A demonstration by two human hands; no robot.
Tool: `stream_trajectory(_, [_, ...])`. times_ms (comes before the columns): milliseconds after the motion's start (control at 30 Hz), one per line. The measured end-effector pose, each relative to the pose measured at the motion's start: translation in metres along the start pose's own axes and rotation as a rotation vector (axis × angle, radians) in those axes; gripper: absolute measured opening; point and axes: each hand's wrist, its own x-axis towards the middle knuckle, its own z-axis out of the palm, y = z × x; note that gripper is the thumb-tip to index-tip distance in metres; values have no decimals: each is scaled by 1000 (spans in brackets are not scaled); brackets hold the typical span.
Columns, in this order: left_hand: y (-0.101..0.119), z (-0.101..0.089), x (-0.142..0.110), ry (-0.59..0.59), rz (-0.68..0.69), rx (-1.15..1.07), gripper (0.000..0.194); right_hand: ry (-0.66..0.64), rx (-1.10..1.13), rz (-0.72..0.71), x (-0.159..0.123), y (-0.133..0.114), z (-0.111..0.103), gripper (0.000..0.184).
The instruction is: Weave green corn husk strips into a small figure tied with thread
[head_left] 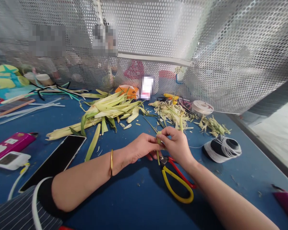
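Note:
My left hand [144, 147] and my right hand [174, 142] meet over the middle of the blue table. Between their fingertips they pinch a narrow green strip of corn husk [158, 156], one end pointing down toward me. A thin white thread runs from beside my right hand to a spool of white thread [222, 149] at the right. Just below my hands lie scissors [177, 183] with one yellow and one red handle, their blades partly hidden. Beyond my left hand is a heap of corn husks [110, 107]; shredded husk pieces [172, 113] lie past my right hand.
A black-screened phone [55, 159], a purple box [14, 147] and a white device with a cable [12, 160] lie at left. At the back stand a lit phone [147, 86], an orange object [127, 91] and a white roll [202, 107]. A perforated sheet [156, 28] hangs behind.

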Motion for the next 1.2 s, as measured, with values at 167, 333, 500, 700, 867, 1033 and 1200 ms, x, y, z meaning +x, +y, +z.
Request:
stream_trajectory(167, [-2, 0, -1, -41, -32, -14, 38, 50, -28, -60, -4, 1, 6, 21])
stream_trajectory(333, [-2, 0, 2, -25, -23, -148, 35, 34, 0, -110, 2, 0, -6, 22])
stream_trajectory(500, [2, -6, 8, 68, -43, -432, 30, 179, -113, -83, 11, -1, -30, 27])
stream_trajectory(700, [6, -10, 10, 217, 45, -499, 14, -93, -296, -27, 8, -4, -29, 36])
stream_trajectory(867, [3, -5, 9, 287, 89, -438, 11, -137, -403, -148, 1, -4, -16, 34])
stream_trajectory(1033, [0, -4, 11, 323, 155, -422, 12, -162, -481, -267, 1, -4, -14, 32])
stream_trajectory(1200, [-1, -9, 15, 265, 67, -545, 12, -146, -498, -326, 3, -1, -15, 30])
